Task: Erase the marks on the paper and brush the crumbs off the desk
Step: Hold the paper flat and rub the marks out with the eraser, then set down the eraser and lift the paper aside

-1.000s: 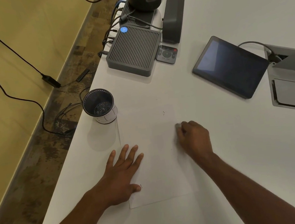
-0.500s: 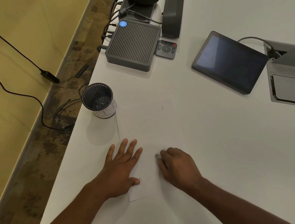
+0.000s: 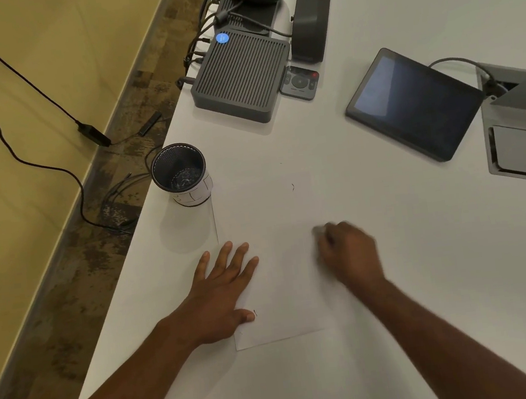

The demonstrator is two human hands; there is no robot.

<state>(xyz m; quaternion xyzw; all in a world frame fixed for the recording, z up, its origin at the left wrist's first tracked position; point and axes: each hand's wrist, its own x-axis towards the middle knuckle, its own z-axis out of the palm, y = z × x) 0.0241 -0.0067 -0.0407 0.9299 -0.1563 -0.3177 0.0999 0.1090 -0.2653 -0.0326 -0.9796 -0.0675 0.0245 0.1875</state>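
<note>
Head cam: white paper (image 3: 282, 263) lies flat near the left edge of the desk (image 3: 397, 282), w/ a small dark mark (image 3: 292, 187) near its far edge and another (image 3: 255, 313) by the near left corner. Left hand (image 3: 223, 290) flat on the paper's left side, fingers straight and spread, pressing it down. Right hand (image 3: 347, 252) sits on the paper's right part, fingers curled, blurred; something pale shows at the fingertips, prob. an eraser (image 3: 318, 230), can't be sure. Mesh cup (image 3: 180, 173) stands just past the paper's far left corner. Tablet (image 3: 415, 104) sits toward the far right, grey ribbed box (image 3: 241, 76) at the far left edge.
</note>
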